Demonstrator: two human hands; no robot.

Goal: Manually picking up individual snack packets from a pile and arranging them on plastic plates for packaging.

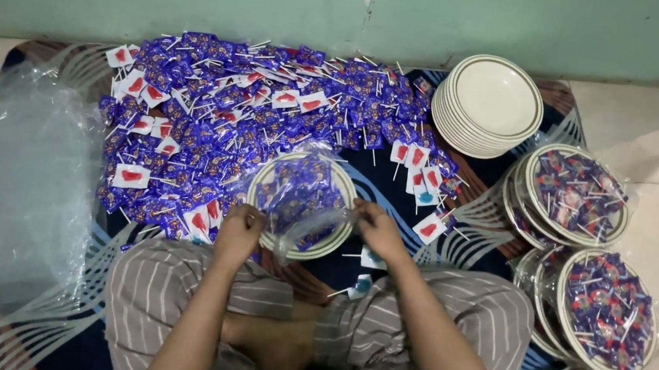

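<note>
Down on the patterned mat (509,207), both hands, left hand (240,232) and right hand (379,230), pinch a clear bag (314,228) around the candy plate (300,205) mid-frame, and a slip might spill lollipops.

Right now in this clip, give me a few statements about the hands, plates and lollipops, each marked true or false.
1. Both hands, left hand and right hand, grip the clear plastic bag around a plate of lollipops. True.
2. The stack of empty plates sits near the left edge. False: it is at the upper right, by the wall.
3. Loose wrapped lollipops lie piled on the mat. True.
4. The bagged filled plates lie left of the person. False: they are on the right.
</note>
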